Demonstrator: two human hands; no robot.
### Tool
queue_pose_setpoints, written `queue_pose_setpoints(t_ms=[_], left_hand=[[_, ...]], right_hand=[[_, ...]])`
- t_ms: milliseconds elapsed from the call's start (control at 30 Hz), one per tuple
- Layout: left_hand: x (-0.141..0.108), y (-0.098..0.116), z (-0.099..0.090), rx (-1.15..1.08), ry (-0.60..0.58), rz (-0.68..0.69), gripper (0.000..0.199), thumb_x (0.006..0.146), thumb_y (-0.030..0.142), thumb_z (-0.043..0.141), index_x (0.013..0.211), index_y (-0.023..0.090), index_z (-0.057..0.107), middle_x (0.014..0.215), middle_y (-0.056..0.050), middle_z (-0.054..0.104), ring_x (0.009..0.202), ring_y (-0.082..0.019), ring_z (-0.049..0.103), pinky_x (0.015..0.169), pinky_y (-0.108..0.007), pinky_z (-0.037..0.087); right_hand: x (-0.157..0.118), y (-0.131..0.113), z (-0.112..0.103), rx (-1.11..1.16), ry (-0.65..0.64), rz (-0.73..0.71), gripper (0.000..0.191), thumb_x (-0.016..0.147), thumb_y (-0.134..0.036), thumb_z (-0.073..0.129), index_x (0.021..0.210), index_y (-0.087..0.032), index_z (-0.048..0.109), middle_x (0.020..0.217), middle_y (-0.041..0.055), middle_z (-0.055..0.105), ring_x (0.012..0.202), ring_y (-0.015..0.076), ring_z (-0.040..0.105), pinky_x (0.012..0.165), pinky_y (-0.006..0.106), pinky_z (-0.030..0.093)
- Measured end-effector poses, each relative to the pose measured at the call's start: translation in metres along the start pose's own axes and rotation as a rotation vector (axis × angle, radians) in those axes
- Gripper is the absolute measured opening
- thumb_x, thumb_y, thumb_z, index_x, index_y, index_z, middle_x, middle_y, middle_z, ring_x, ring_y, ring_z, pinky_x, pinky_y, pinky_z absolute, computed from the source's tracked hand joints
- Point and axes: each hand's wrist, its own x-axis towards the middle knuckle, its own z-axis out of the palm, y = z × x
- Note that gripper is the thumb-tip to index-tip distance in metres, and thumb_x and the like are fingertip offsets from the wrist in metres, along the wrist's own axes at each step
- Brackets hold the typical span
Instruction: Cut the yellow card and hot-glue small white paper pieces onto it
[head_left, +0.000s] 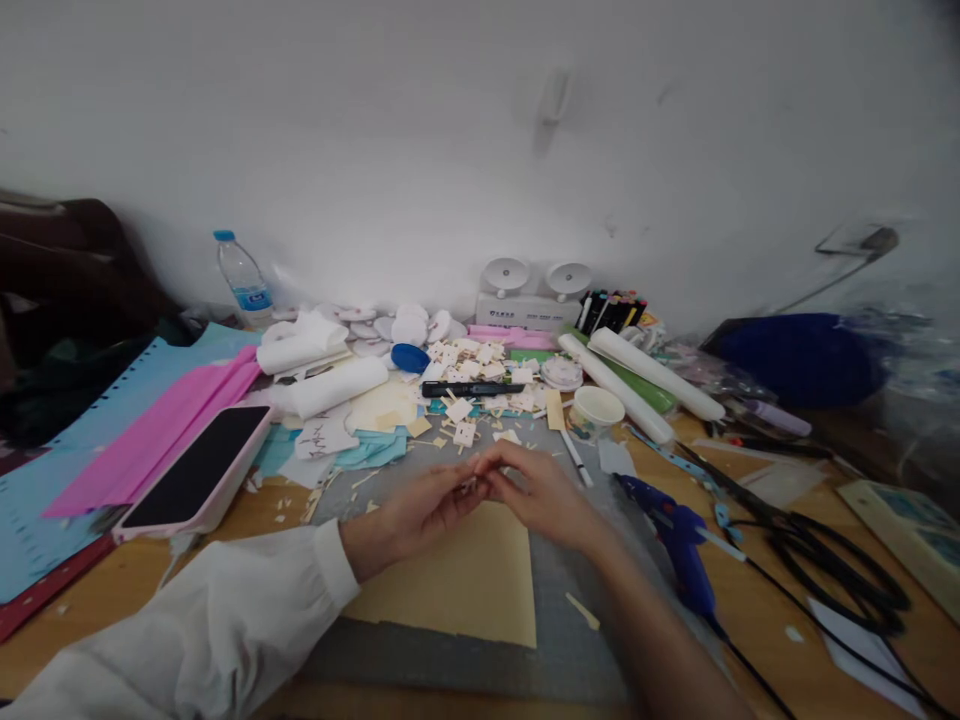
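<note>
My left hand (429, 512), in a white sleeve, and my right hand (536, 490) meet at their fingertips in the middle of the view. Both have their fingers pinched together around something small that I cannot make out. Below them a yellow sheet (465, 590) lies on a grey cutting mat (555, 640). Just beyond the hands is a pile of small cream cut-out pieces (465, 434), with a black pen (472, 389) lying across it.
A phone (199, 470) and pink sheets (157, 430) lie left. White rolls (341, 385) and a water bottle (244, 275) stand or lie behind. At right are a blue glue gun (686, 560) with its cord, black scissors (832, 560) and a small cup (598, 408).
</note>
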Motion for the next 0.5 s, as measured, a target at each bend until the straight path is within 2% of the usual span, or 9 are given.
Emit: queue_pose_setpoints(t_ms=[67,167,267,333,400,433,500], left_hand=[[-0.002,0.003,-0.003,-0.066,0.0,-0.042,0.025,0.089,0.039,0.06,0.087,0.016,0.068,0.088,-0.007,0.069,0.084,-0.016,0.066,0.082,-0.029,0.054],[-0.004,0.009,-0.009,-0.161,0.018,-0.087,0.017,0.083,0.032,0.068,0.087,0.016,0.069,0.084,-0.004,0.068,0.078,-0.013,0.065,0.077,-0.025,0.053],[-0.005,0.014,-0.015,-0.221,0.059,-0.098,0.011,0.078,0.026,0.073,0.083,0.017,0.069,0.079,-0.001,0.068,0.074,-0.011,0.064,0.074,-0.022,0.052],[-0.008,0.016,-0.02,-0.25,0.083,-0.101,0.011,0.075,0.023,0.076,0.08,0.016,0.069,0.076,-0.001,0.068,0.071,-0.01,0.063,0.071,-0.021,0.052],[-0.013,0.018,-0.026,-0.278,0.108,-0.097,0.013,0.072,0.021,0.078,0.08,0.015,0.069,0.075,-0.001,0.068,0.069,-0.01,0.063,0.067,-0.019,0.052],[-0.016,0.019,-0.029,-0.293,0.123,-0.093,0.015,0.07,0.019,0.079,0.081,0.015,0.069,0.075,-0.001,0.068,0.069,-0.009,0.062,0.066,-0.018,0.051],[-0.022,0.022,-0.038,-0.325,0.16,-0.079,0.018,0.068,0.017,0.08,0.082,0.014,0.069,0.074,-0.001,0.068,0.068,-0.008,0.062,0.063,-0.015,0.051]], right_hand=[[0.0,-0.001,-0.003,0.058,0.062,-0.016,0.017,0.086,-0.013,0.045,0.088,-0.022,0.06,0.086,0.0013,0.066,0.083,0.0153,0.062,0.076,0.029,0.049],[0.0,0.0,-0.009,0.149,0.219,-0.054,0.015,0.086,-0.015,0.046,0.087,-0.022,0.059,0.089,0.0032,0.065,0.088,0.0166,0.063,0.082,0.032,0.049],[0.0,0.007,-0.02,0.18,0.323,-0.077,0.018,0.083,-0.014,0.049,0.095,-0.022,0.059,0.104,0.0056,0.062,0.102,0.0182,0.06,0.088,0.034,0.048],[-0.001,0.015,-0.028,0.085,0.285,-0.046,0.034,0.077,-0.011,0.051,0.108,-0.022,0.057,0.118,0.0072,0.058,0.112,0.0198,0.055,0.093,0.036,0.045],[-0.004,0.025,-0.035,-0.088,0.147,0.056,0.044,0.073,-0.01,0.053,0.115,-0.022,0.057,0.121,0.0074,0.059,0.113,0.021,0.054,0.094,0.037,0.043],[-0.006,0.031,-0.038,-0.167,0.061,0.123,0.04,0.073,-0.011,0.054,0.111,-0.021,0.06,0.115,0.0068,0.063,0.107,0.0211,0.057,0.091,0.037,0.044],[-0.008,0.04,-0.042,-0.253,-0.078,0.232,0.021,0.075,-0.016,0.055,0.091,-0.02,0.068,0.088,0.0034,0.07,0.083,0.0193,0.063,0.076,0.032,0.047]])
